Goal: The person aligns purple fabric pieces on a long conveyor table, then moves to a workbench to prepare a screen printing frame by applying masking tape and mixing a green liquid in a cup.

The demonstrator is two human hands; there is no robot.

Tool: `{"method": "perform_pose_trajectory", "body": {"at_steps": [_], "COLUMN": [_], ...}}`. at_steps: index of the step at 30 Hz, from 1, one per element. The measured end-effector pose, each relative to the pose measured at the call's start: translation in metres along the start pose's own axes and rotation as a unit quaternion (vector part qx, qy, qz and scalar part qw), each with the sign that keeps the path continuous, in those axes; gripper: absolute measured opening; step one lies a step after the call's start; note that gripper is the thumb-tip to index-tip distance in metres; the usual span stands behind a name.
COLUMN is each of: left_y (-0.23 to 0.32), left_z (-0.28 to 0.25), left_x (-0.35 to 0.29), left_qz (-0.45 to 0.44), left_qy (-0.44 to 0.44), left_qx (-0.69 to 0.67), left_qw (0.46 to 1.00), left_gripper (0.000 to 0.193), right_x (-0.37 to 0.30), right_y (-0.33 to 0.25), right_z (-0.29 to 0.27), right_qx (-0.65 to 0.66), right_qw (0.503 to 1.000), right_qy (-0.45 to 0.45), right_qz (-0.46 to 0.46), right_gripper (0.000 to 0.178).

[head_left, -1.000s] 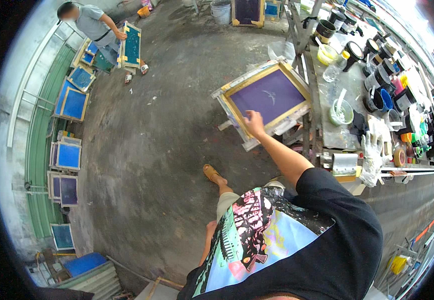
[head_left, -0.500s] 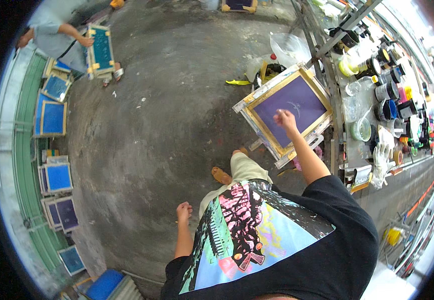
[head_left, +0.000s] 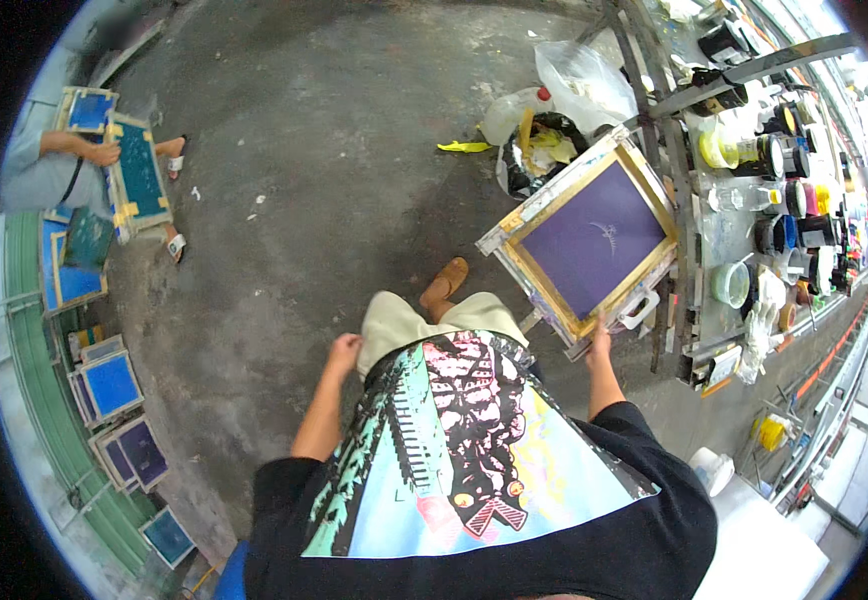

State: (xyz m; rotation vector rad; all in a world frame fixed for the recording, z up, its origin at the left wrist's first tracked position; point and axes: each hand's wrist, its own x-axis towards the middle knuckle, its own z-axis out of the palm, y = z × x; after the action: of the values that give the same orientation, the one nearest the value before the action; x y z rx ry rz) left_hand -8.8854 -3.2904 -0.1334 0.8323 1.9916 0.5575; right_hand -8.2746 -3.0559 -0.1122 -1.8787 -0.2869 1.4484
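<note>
Over grey floor (head_left: pixel 334 180), a purple framed screen (head_left: pixel 579 255) lies just beyond the right grip (head_left: pixel 601 346); whether closed, I cannot tell.

You stand on a stained grey floor (head_left: pixel 284 150); green ridged sheeting (head_left: pixel 54 400) runs along your left, a cluttered bench (head_left: pixel 719 318) along your right.

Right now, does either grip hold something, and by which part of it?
The right grip is at the lower corner of the purple framed screen; whether it holds there cannot be told. Nothing shows in the left grip.
</note>
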Motion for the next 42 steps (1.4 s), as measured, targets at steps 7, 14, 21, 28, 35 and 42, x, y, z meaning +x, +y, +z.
{"method": "perform_pose_trajectory", "body": {"at_steps": [7,14,21,28,35,42], "left_y": [0.095,0.271,0.393,0.419,0.404,0.402], "left_z": [-0.109,-0.143,-0.224,-0.308,-0.356,-0.361], "left_x": [0.142,0.173,0.152,0.096,0.018,-0.002], "left_qz": [0.016,0.008,0.145,0.209,0.24,0.371], "left_qy": [-0.035,-0.107,-0.29,0.067,0.235,0.273], "left_qx": [-0.027,-0.149,-0.258,-0.303,-0.499,-0.522], "left_qw": [0.999,0.983,0.91,0.927,0.799,0.718], "left_gripper": [0.022,0.052,0.099,0.1,0.092,0.083], "right_x": [-0.052,-0.122,-0.211,-0.287,-0.418,-0.459], "right_y": [-0.028,-0.013,-0.107,-0.238,-0.234,-0.172], "right_z": [0.065,0.132,0.257,0.35,0.448,0.574], "right_qx": [0.099,0.105,-0.011,-0.12,-0.103,-0.363], "right_qw": [0.989,0.989,0.963,0.825,0.653,0.598], "right_qy": [0.058,0.059,-0.032,-0.084,0.047,-0.067], "right_qz": [-0.099,-0.085,-0.268,-0.546,-0.749,-0.712], "right_gripper": [0.067,0.057,0.042,0.047,0.062,0.066]}}
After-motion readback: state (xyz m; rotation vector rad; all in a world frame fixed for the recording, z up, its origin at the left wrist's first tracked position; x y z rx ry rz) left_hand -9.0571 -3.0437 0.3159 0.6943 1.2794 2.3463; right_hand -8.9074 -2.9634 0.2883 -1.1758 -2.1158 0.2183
